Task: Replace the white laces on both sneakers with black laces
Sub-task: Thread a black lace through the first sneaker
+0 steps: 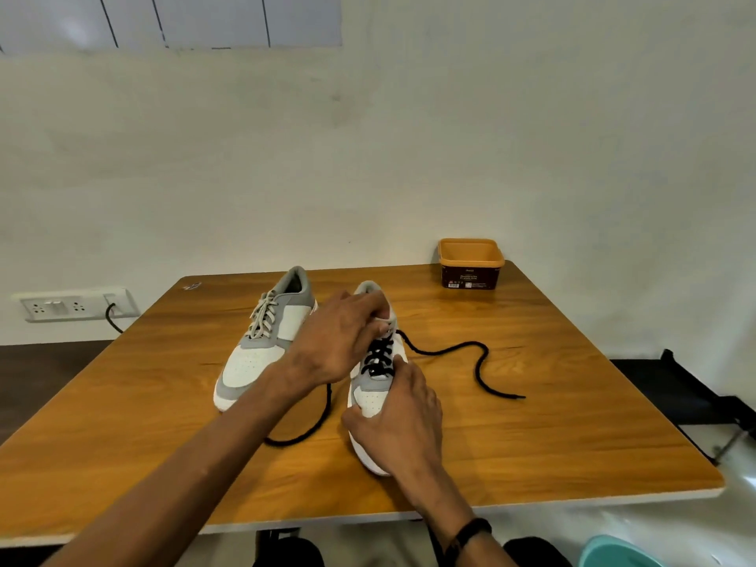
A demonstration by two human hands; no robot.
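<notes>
Two grey-and-white sneakers stand on the wooden table point(532, 403), toes toward me. The left sneaker point(266, 341) has white laces point(264, 317). The right sneaker point(374, 386) carries a black lace point(380, 356) through its eyelets. One loose end of it point(478, 362) trails right across the table; the other point(311, 427) loops out to the left under my forearm. My left hand point(339, 341) reaches over the right sneaker's tongue, fingers curled at its top eyelets. My right hand point(399, 419) grips the toe of that sneaker.
An open orange-and-brown tub point(470, 263) stands at the table's far right corner by the wall. A wall socket strip with a black cable point(73, 306) sits to the left. A teal object point(613, 552) shows at the bottom right.
</notes>
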